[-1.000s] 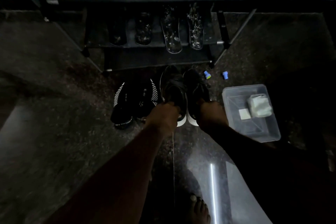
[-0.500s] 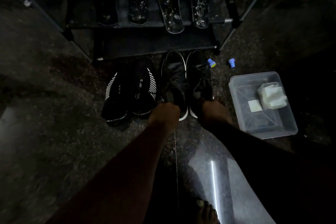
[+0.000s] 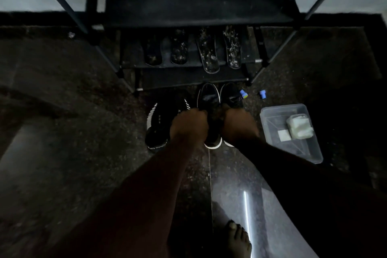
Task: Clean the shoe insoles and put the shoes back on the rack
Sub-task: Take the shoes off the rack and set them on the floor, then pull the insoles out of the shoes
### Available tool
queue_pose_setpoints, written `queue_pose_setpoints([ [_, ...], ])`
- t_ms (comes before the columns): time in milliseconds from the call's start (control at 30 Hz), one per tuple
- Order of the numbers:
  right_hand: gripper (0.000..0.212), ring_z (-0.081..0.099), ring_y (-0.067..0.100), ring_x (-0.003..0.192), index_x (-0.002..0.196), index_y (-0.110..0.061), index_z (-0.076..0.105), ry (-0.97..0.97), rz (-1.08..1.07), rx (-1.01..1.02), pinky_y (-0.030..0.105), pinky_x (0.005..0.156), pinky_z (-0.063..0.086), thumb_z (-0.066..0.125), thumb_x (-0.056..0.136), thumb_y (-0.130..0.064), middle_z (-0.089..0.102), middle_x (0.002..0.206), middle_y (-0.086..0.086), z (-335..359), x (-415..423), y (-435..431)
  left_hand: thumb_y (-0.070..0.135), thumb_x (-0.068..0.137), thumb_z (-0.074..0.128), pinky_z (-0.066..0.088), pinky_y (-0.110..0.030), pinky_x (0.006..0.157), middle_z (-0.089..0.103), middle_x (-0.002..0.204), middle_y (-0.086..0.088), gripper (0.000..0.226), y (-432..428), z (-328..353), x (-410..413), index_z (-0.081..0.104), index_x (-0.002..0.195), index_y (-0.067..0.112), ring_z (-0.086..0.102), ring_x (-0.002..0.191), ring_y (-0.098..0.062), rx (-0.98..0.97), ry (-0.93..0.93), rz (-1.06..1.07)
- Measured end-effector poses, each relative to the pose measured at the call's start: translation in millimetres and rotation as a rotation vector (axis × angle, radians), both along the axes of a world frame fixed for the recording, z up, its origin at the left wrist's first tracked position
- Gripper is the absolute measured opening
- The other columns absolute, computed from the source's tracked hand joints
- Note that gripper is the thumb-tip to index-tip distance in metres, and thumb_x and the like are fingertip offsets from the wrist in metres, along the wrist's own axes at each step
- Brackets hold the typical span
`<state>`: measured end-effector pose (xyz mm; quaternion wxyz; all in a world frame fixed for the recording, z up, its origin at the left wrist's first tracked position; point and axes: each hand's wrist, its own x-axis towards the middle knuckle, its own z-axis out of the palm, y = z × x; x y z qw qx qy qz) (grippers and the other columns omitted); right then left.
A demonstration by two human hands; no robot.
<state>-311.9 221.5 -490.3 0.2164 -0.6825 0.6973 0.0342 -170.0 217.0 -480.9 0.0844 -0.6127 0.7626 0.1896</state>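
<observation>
1. The left hand is curling its fingers around the collar of the left sneaker, a black shoe with a white sole.
2. The right hand is clamping down on the opening of the right sneaker. Its fingertips are lost in the gloom.
3. Both sneakers are sitting side by side, touching, toes pointing at the rack just ahead. It is too dark to tell whether they are resting on the floor or being lifted.
4. A striped black pair is lying just left of the held sneakers, partly behind the left wrist.
5. Four insoles are lying in a row on a low rack shelf, speckled with pale flecks.
6. Two blue caps are lying on the floor near the right sneaker's toe.
7. A clear plastic bin is standing to the right of the hands, holding a white cloth and a small white square.
8. A bare foot is showing at the bottom edge.
</observation>
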Motion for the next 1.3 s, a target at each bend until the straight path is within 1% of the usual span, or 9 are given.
queue_pose_setpoints([
  [167, 0.03, 0.069, 0.042, 0.098, 0.114, -0.018, 0.062, -0.023, 0.04, -0.035, 0.044, 0.078, 0.055, 0.059, 0.088, -0.032, 0.071, 0.107, 0.016, 57, 44, -33, 0.025, 0.094, 0.054, 0.056, -0.042, 0.085, 0.072, 0.113, -0.008, 0.026, -28, 47, 45, 0.07, 0.113, 0.018, 0.07, 0.106, -0.036, -0.088, -0.023, 0.037],
  [333, 0.034, 0.068, 0.043, 0.104, 0.112, -0.017, 0.068, -0.072, -0.015, -0.047, 0.042, 0.083, 0.054, 0.059, 0.091, -0.043, 0.071, 0.11, 0.019, 75, 82, -63, 0.026, 0.092, 0.057, 0.055, -0.044, 0.088, 0.071, 0.115, -0.013, 0.025, -52, 64, 84, 0.07, 0.112, 0.017, 0.068, 0.108, -0.039, -0.053, 0.032, 0.122],
  [633, 0.047, 0.071, 0.041, 0.099, 0.105, -0.016, 0.074, -0.081, -0.064, 0.025, 0.04, 0.081, 0.056, 0.051, 0.078, -0.046, 0.074, 0.103, 0.016, 22, 103, -116, 0.029, 0.092, 0.062, 0.058, -0.044, 0.087, 0.073, 0.112, -0.015, 0.024, -105, 24, 114, 0.074, 0.108, 0.015, 0.069, 0.108, -0.038, 0.048, 0.053, 0.279],
  [867, 0.027, 0.07, 0.037, 0.101, 0.105, -0.016, 0.072, -0.157, -0.078, -0.005, 0.036, 0.083, 0.055, 0.063, 0.09, -0.037, 0.075, 0.106, 0.013, -18, 101, -147, 0.031, 0.106, 0.047, 0.049, -0.046, 0.101, 0.066, 0.129, -0.021, 0.038, -148, -14, 116, 0.069, 0.126, 0.006, 0.061, 0.122, -0.04, 0.044, 0.033, 0.416],
  [967, 0.033, 0.069, 0.039, 0.101, 0.111, -0.017, 0.065, -0.204, -0.097, -0.063, 0.037, 0.083, 0.054, 0.064, 0.088, -0.041, 0.073, 0.108, 0.015, -36, 107, -162, 0.041, 0.099, 0.055, 0.054, -0.047, 0.1, 0.066, 0.13, -0.021, 0.046, -165, -44, 125, 0.066, 0.128, 0.006, 0.065, 0.118, -0.04, 0.105, 0.343, 0.751],
  [1033, 0.048, 0.068, 0.039, 0.106, 0.129, -0.022, 0.058, -0.195, -0.088, -0.097, 0.041, 0.089, 0.057, 0.064, 0.087, -0.043, 0.072, 0.113, 0.015, -44, 110, -170, 0.05, 0.095, 0.059, 0.063, -0.044, 0.078, 0.071, 0.122, -0.011, 0.049, -172, -62, 125, 0.065, 0.126, 0.013, 0.072, 0.1, -0.033, 0.217, 0.698, 1.033],
  [1100, 0.06, 0.066, 0.042, 0.109, 0.143, -0.028, 0.048, -0.148, -0.024, -0.106, 0.045, 0.09, 0.057, 0.064, 0.087, -0.043, 0.071, 0.116, 0.019, -54, 111, -180, 0.058, 0.093, 0.062, 0.06, -0.036, 0.053, 0.072, 0.109, -0.008, 0.049, -181, -85, 123, 0.066, 0.12, 0.017, 0.073, 0.084, -0.026, 0.235, 0.91, 1.207],
  [1200, 0.063, 0.066, 0.043, 0.11, 0.149, -0.037, 0.043, -0.101, 0.02, -0.121, 0.046, 0.091, 0.057, 0.063, 0.089, -0.04, 0.069, 0.119, 0.022, -69, 108, -189, 0.059, 0.092, 0.065, 0.053, -0.026, 0.043, 0.072, 0.095, -0.007, 0.047, -193, -103, 115, 0.066, 0.108, 0.014, 0.072, 0.077, -0.02, 0.2, 1.056, 1.274],
  [1300, 0.05, 0.065, 0.044, 0.108, 0.141, -0.037, 0.053, -0.079, 0.054, -0.216, 0.046, 0.089, 0.056, 0.061, 0.092, -0.032, 0.069, 0.116, 0.022, -84, 104, -193, 0.049, 0.098, 0.062, 0.047, -0.019, 0.037, 0.07, 0.092, -0.008, 0.05, -200, -117, 109, 0.064, 0.122, 0.005, 0.068, 0.069, -0.017, 0.184, 1.174, 1.306],
])
